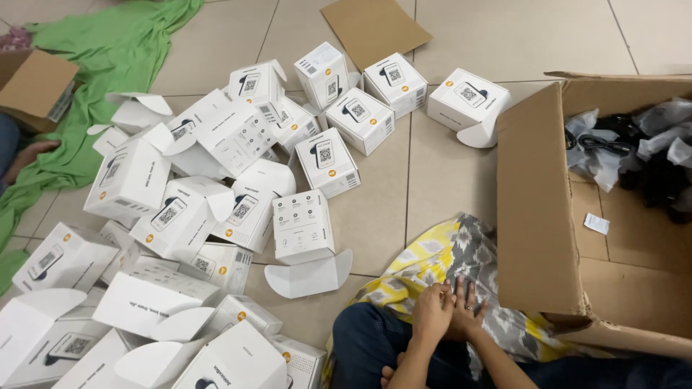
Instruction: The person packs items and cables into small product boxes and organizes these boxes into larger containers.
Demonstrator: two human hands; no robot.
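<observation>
**Two hands idle on patterned cloth, beside the big carton**

Two hands lay together on the person's lap, just left of the big carton (537,209). The left hand (431,317) rested half curled, fingers bent loosely, with nothing gripped in it. The right hand (465,308) lay against it, fingers stretched nearly flat and spread on the patterned cloth (454,252); it held nothing either, only touched the fabric.

The cloth, yellow, grey and white, was draped over the person's knee and touched the carton's near wall. Judged by its folds, it was soft, light and limp; it would sag if lifted by one corner and is best gathered in a bunch or pinched at an edge with both hands. No risk of breakage was noted.

Nearest to the left of the carton and the hands stood an open white box (303,227), its rounded lid flap lying flat on the floor tiles (447,173). It appeared to be thin card: light, fairly stiff at the corners, easily crushed on the faces. A hold across two opposite sides would suit, not the loose flap.

Further left of the carton lay a heap of similar white boxes (173,216), many open. Inside the carton were bagged dark items (649,151); their kind could not be told. A green cloth (108,50) lay far left of it.
</observation>
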